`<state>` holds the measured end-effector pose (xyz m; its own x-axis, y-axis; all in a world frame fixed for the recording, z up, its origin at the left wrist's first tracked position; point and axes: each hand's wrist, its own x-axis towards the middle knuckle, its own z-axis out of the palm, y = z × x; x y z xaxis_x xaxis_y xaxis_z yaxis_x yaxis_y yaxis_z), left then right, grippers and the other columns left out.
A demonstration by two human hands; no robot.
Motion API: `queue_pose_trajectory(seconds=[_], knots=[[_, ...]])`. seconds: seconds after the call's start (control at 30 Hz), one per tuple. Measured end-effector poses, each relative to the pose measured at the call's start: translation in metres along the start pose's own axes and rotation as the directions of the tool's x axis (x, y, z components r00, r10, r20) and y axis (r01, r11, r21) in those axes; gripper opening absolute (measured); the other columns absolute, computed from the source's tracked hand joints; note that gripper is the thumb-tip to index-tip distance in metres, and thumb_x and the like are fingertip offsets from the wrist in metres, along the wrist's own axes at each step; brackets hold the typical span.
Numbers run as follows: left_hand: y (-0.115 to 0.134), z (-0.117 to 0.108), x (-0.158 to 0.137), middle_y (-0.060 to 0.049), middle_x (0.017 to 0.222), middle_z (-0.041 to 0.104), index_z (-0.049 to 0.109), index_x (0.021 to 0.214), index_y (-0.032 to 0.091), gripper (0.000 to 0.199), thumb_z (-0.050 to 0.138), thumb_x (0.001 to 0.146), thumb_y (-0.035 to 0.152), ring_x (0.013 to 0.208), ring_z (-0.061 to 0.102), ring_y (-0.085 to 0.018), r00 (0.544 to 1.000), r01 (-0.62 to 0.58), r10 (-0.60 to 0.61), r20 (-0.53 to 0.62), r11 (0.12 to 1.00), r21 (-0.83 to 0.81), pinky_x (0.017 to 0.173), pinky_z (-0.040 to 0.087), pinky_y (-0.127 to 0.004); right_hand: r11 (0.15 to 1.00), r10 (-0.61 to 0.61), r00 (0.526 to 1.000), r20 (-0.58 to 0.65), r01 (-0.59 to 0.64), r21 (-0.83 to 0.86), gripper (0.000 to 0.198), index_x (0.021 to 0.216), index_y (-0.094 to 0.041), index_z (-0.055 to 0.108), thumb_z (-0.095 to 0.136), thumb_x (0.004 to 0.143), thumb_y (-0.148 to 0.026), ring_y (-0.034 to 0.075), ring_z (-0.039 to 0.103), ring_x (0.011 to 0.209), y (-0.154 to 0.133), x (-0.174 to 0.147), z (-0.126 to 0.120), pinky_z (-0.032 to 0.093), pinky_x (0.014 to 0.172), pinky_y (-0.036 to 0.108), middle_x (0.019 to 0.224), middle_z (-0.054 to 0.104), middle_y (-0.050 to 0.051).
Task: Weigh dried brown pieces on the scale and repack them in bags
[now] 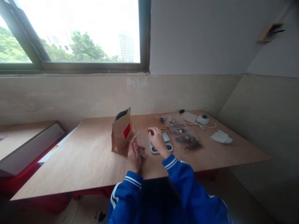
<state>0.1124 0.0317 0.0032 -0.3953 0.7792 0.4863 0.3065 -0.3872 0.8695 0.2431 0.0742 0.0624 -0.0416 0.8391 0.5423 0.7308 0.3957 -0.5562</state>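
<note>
My left hand (pixel 134 154) is closed on a small clear zip bag (pixel 140 143) with brown dried pieces inside. It is just right of a standing brown paper bag (pixel 119 132) with a red label and an open top. Over a white kitchen scale (pixel 167 143), my right hand (pixel 157 140) has its fingers pinched together. A small brown dried piece (pixel 150 132) shows at its fingertips. Another brown piece (pixel 162 130) lies at the back of the scale, partly hidden by the hand. The scale's display is partly covered too.
Several flat zip bags of dark dried pieces (pixel 190 140) lie in a row right of the scale. Behind them are a black-capped pen (pixel 182 111), a white sheet (pixel 188 117) and a white round device (pixel 203 118) with a cable. A crumpled white tissue (pixel 221 137) is farther right.
</note>
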Motion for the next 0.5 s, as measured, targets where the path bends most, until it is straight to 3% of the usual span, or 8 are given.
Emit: queue_pose_trajectory(seconds=[0.1, 0.17, 0.33, 0.5], knots=[[-0.001, 0.0, 0.0, -0.01, 0.126, 0.061, 0.054, 0.125, 0.02, 0.041, 0.033, 0.096, 0.04, 0.118, 0.055, -0.02, 1.0, 0.004, -0.004, -0.005, 1.0, 0.019, 0.101, 0.041, -0.036, 0.98, 0.031, 0.995, 0.099, -0.011, -0.201, 0.035, 0.121, -0.012, 0.057, 0.048, 0.087, -0.018, 0.027, 0.05, 0.113, 0.026, 0.012, 0.011, 0.038, 0.099, 0.039, 0.122, 0.056, 0.016], [-0.002, -0.001, 0.0, -0.01, 0.125, 0.062, 0.054, 0.125, 0.02, 0.041, 0.033, 0.096, 0.041, 0.117, 0.056, -0.02, 1.0, 0.014, -0.014, -0.003, 0.999, 0.029, 0.1, 0.042, -0.036, 0.97, 0.032, 0.989, 0.143, 0.004, -0.243, 0.039, 0.124, -0.011, 0.056, 0.052, 0.087, -0.021, 0.029, 0.048, 0.114, 0.037, 0.017, 0.019, 0.038, 0.098, 0.041, 0.126, 0.054, 0.018], [-0.006, -0.001, 0.0, -0.009, 0.124, 0.062, 0.055, 0.124, 0.021, 0.041, 0.033, 0.095, 0.041, 0.116, 0.057, -0.02, 1.0, 0.025, -0.025, -0.003, 0.999, 0.033, 0.098, 0.043, -0.036, 0.961, 0.028, 0.979, 0.202, 0.029, -0.275, 0.03, 0.112, -0.012, 0.064, 0.051, 0.087, -0.02, 0.031, 0.05, 0.109, 0.048, 0.016, 0.028, 0.039, 0.094, 0.042, 0.114, 0.06, 0.019], [-0.006, 0.0, 0.0, -0.009, 0.123, 0.063, 0.056, 0.123, 0.021, 0.04, 0.035, 0.095, 0.041, 0.115, 0.057, -0.02, 1.0, 0.016, -0.016, -0.008, 0.999, 0.03, 0.098, 0.043, -0.036, 0.963, 0.042, 0.972, 0.23, 0.023, -0.27, 0.025, 0.102, -0.015, 0.068, 0.05, 0.086, -0.013, 0.03, 0.052, 0.102, 0.055, 0.012, 0.023, 0.04, 0.091, 0.039, 0.103, 0.064, 0.016]])
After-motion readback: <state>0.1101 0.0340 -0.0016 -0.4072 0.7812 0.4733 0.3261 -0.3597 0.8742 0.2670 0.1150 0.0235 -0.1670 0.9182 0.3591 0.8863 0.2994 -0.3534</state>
